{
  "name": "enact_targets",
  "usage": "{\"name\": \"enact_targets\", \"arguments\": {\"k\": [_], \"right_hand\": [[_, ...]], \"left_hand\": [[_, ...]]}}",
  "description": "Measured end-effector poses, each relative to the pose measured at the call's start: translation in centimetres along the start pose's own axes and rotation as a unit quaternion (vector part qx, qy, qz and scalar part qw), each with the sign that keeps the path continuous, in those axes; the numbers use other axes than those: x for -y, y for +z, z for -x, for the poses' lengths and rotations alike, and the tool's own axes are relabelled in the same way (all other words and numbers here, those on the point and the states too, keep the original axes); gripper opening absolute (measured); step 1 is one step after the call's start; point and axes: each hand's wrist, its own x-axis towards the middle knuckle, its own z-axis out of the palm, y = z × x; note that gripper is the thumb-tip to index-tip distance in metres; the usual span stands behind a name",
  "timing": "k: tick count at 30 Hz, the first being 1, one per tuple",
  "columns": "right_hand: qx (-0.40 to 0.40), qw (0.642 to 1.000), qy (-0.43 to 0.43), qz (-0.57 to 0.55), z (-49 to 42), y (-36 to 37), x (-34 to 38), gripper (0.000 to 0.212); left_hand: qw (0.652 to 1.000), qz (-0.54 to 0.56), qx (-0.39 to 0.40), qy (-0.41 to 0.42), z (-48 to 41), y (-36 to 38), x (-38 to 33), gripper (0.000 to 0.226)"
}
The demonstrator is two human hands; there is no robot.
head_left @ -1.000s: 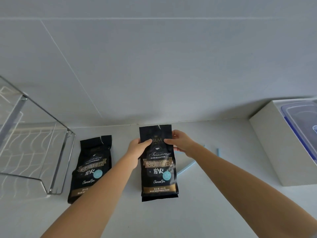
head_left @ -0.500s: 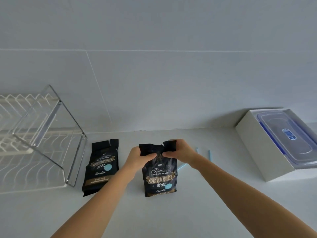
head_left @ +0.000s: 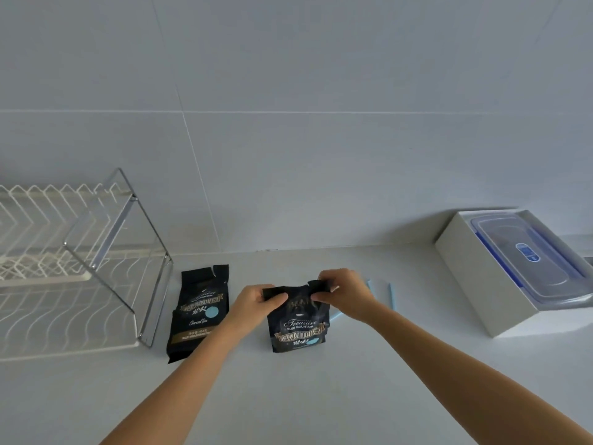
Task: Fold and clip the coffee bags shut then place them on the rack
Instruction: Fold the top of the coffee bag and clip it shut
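Note:
A black coffee bag [head_left: 298,326] with gold lettering stands on the white counter in the middle. My left hand [head_left: 256,303] pinches its top left corner and my right hand [head_left: 343,293] pinches its top right corner; the top edge is bent over toward me. A second black coffee bag [head_left: 199,311] lies flat to the left, its top open and torn. Light blue clip sticks [head_left: 385,293] lie behind my right hand, partly hidden. The wire rack [head_left: 80,268] with a chrome frame stands at the far left.
A white box [head_left: 478,277] holding a clear plastic container with a blue-rimmed lid [head_left: 526,255] sits at the right against the tiled wall. Bare white counter [head_left: 288,396] lies in front of the bags.
The bag has gone from tall and flat in my hands to standing lower with its top folded over. The camera has tilted, so the rack and box show more fully.

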Motion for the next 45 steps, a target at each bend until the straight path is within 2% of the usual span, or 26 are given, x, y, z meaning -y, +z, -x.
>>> {"name": "enact_targets", "arguments": {"k": [1,3,5,7,10,14,20,22,24,27,31,35,38,40,42,45], "right_hand": [[-0.014,1.0,-0.003,0.014,-0.2,0.2,0.0,0.016],[0.0,1.0,0.003,-0.01,-0.3,0.8,0.0,0.008],[0.022,0.994,0.022,-0.108,-0.3,1.0,-0.2,0.032],[0.051,0.981,0.043,-0.181,-0.1,0.8,-0.5,0.046],[0.074,0.985,0.055,-0.147,-0.3,0.7,-1.1,0.035],[0.005,0.994,0.051,-0.094,-0.9,1.4,-1.3,0.02],[0.012,0.99,0.052,-0.128,-1.2,2.3,-1.2,0.038],[0.017,0.983,0.054,-0.173,-1.4,1.9,-1.1,0.035],[-0.001,0.98,0.059,-0.191,-1.4,1.4,-0.9,0.024],[-0.023,0.982,0.06,-0.18,-1.4,0.9,-0.7,0.024],[-0.04,0.974,0.057,-0.215,-1.5,1.2,-0.5,0.027],[-0.14,0.964,0.061,-0.217,-1.0,2.5,-0.8,0.03],[-0.184,0.969,0.034,-0.161,-0.7,3.1,-1.7,0.024],[-0.152,0.978,0.009,-0.145,-0.6,2.8,-2.1,0.025],[-0.078,0.987,0.007,-0.142,-0.3,2.3,-2.4,0.023],[0.017,0.997,0.003,-0.077,0.0,1.9,-2.9,0.049]], "left_hand": [[1.0,-0.005,0.007,0.009,-0.1,0.0,-0.1,0.016],[1.0,-0.027,0.012,0.004,-0.1,0.0,-0.3,0.033],[0.999,-0.048,-0.01,0.005,-0.2,0.1,0.0,0.036],[0.996,-0.077,-0.039,0.021,-0.4,0.3,0.4,0.028],[0.996,-0.063,-0.062,0.027,-0.5,0.7,1.2,0.024],[0.998,0.03,-0.054,0.006,-0.6,1.1,1.6,0.028],[0.996,0.015,-0.089,-0.001,-0.8,1.0,2.0,0.028],[0.995,0.029,-0.098,-0.006,-0.9,1.1,1.8,0.021],[0.993,0.042,-0.108,0.001,-1.1,1.0,1.4,0.017],[0.993,0.06,-0.104,0.007,-1.5,0.7,0.8,0.015],[0.99,0.055,-0.126,-0.018,-2.1,0.6,0.8,0.038],[0.98,0.02,-0.197,-0.026,-2.3,1.4,1.4,0.021],[0.97,-0.018,-0.24,0.024,-2.1,1.9,1.6,0.026],[0.965,-0.066,-0.241,0.077,-2.1,2.0,1.7,0.016],[0.967,-0.084,-0.218,0.1,-2.1,1.8,1.8,0.013],[0.987,-0.068,-0.133,0.057,-1.9,1.2,1.8,0.021]]}}
